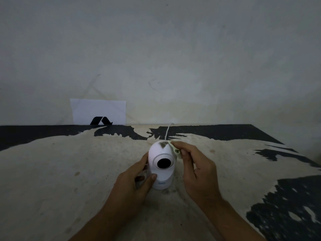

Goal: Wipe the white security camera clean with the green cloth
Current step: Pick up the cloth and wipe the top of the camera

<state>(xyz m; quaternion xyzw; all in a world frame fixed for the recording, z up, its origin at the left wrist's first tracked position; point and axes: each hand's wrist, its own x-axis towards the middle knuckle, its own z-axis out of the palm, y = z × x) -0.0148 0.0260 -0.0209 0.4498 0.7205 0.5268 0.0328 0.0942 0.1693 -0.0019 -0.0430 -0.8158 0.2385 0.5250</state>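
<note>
Two bare hands work on a white security camera point(161, 164) standing upright on a worn tabletop point(69, 171): left hand point(133, 185) grips its base, right hand point(196, 167) pinches a green cloth point(175, 150) against its smudged top.

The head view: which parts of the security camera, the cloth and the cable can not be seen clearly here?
Head view only:
- security camera back: faces away.
- Its base label: too small, blurred.
- green cloth: mostly hidden inside the right hand.
- Camera's left side: covered by the left hand.
- white cable end: drops behind the table edge.
</note>
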